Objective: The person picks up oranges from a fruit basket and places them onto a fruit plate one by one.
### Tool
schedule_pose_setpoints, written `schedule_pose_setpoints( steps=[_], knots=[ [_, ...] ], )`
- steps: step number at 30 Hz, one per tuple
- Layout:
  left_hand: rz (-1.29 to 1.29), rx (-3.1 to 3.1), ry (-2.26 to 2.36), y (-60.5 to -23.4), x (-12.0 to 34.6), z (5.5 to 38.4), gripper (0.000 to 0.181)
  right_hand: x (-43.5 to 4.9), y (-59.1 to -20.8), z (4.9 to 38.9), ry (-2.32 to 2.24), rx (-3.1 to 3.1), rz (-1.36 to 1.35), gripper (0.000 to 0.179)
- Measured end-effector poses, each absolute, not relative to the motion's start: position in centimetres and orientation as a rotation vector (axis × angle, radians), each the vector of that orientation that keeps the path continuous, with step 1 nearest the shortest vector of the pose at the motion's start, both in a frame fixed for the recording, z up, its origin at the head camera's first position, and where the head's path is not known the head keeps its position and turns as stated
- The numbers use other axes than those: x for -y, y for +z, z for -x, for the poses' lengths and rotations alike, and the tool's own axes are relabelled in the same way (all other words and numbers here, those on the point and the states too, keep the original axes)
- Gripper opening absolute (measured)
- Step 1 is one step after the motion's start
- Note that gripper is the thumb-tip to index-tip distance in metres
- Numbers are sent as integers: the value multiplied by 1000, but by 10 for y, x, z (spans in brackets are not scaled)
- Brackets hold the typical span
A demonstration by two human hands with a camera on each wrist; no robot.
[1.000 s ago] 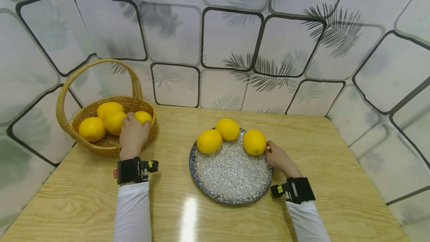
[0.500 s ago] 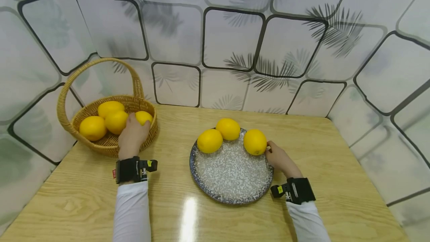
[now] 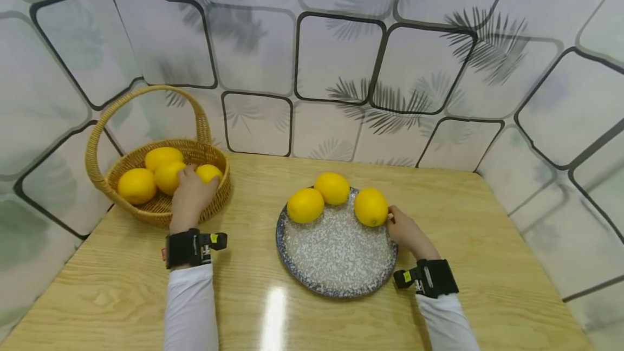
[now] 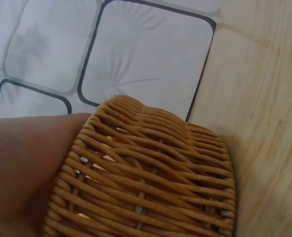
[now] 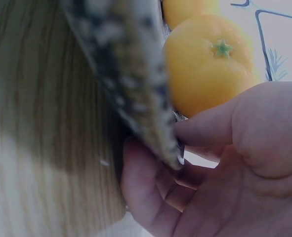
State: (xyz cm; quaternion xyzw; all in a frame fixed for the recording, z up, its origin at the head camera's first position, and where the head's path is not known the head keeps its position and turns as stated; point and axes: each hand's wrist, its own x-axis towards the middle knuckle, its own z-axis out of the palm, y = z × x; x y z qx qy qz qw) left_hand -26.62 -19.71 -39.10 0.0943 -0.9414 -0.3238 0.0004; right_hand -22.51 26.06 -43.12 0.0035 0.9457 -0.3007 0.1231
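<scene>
Slightly leftward, our left hand (image 3: 193, 194) has shifted in the wicker basket (image 3: 218, 199) beside four lemons (image 3: 138, 186); we cannot tell what its fingers grip. Our right hand (image 3: 405, 232) pinches the rim of the plate (image 3: 341, 259), which bears three lemons (image 3: 305, 206).

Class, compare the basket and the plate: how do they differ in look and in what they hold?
The basket is woven and tan; the plate is speckled grey with a dark rim. The basket has raised walls and a tall arched handle; the plate is shallow and shows none. The basket has four yellow fruits in view; the plate has three. The left hand reaches into the basket; the right hand pinches the plate's edge. Both hold yellow fruit.
</scene>
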Motion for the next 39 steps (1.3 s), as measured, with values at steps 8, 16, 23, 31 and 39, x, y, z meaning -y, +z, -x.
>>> schedule_pose_setpoints(
  steps=[8,16,23,31,39],
  knots=[
    [-323,2956,-1010,-394,199,266,85,-261,-434,223,-884,-2760,-6,43],
    [-232,2961,-1100,-393,197,267,76,-260,-434,222,-879,-2771,-10,42],
    [-233,2942,-1086,-392,199,266,71,-260,-433,222,-884,-2760,-17,43],
    [-191,2947,-1135,-393,206,268,78,-261,-433,223,-891,-2761,-16,42],
    [-230,2925,-1093,-390,206,266,79,-261,-434,225,-886,-2764,-17,43]
  ],
)
